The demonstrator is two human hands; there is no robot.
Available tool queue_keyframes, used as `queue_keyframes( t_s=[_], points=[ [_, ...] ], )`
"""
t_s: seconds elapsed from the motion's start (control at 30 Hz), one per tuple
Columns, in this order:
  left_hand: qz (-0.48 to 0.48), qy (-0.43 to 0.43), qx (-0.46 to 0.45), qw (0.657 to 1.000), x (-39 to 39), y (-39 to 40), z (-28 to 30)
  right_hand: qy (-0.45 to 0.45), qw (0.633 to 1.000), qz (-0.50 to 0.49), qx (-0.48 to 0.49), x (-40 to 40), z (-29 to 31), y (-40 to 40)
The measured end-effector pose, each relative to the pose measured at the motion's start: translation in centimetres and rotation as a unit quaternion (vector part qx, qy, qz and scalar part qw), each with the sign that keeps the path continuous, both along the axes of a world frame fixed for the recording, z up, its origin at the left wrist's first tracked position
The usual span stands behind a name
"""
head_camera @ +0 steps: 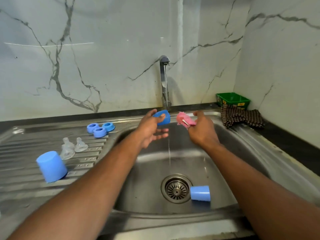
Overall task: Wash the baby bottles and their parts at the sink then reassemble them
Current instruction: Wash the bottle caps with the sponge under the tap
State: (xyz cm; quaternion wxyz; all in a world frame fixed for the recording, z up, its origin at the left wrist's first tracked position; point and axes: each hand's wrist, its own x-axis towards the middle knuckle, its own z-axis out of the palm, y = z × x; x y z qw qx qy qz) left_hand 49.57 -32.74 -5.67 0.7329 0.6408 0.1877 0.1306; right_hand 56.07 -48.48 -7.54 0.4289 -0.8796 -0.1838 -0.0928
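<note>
Three blue caps are showing: one (51, 166) standing left of the left hand (149, 130), one (200, 193) lying below the right hand (202, 130), one (162, 117) being pinched under the water by the left thumb and forefinger, other fingers spread. Three rings (100, 128) and three teats (72, 148) are sitting leftward. The right hand is gripping a pink sponge (184, 119), fingers hidden.

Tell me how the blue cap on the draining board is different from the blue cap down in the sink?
The cap on the draining board stands with its closed end up; the cap in the sink lies on its side beside the drain. The board one looks bigger, being nearer the camera. Both are plain light blue, and no hand touches either.
</note>
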Motion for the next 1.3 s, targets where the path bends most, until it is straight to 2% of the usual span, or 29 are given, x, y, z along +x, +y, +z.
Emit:
queue_keyframes(
  t_s=[0.1, 0.2, 0.33, 0.47, 0.6, 0.73, 1.0, 1.3],
  points=[
    [0.011, -0.010, -0.082, 0.997, 3.3, -1.8, -1.1, -0.005, 0.996, 0.003, -0.092, -0.2, -0.4, 0.0],
    [0.040, -0.020, -0.083, 0.996, 5.7, -2.5, -2.5, 0.013, 0.989, 0.024, -0.143, -0.2, -1.5, 0.1],
    [0.076, 0.011, 0.015, 0.997, 5.9, -2.0, -3.4, 0.055, 0.988, 0.039, -0.138, -0.2, -2.2, 0.4],
    [0.069, 0.050, 0.040, 0.996, 4.6, -1.5, -3.7, 0.057, 0.988, 0.040, -0.137, -0.3, -2.2, 0.5],
    [0.064, 0.028, 0.079, 0.994, 4.5, -1.9, -3.4, 0.099, 0.987, 0.058, -0.116, 0.4, -2.6, 0.3],
    [0.096, 0.006, 0.167, 0.981, 5.3, -2.4, -3.7, 0.104, 0.981, 0.101, -0.125, 0.9, -3.1, 0.5],
    [0.097, -0.070, 0.168, 0.979, 5.5, -1.9, -4.1, 0.116, 0.978, 0.133, -0.109, 1.3, -3.5, 0.7],
    [0.087, -0.106, 0.155, 0.978, 5.4, -1.7, -4.9, 0.115, 0.978, 0.127, -0.118, 1.4, -3.6, 0.6]
  ],
)
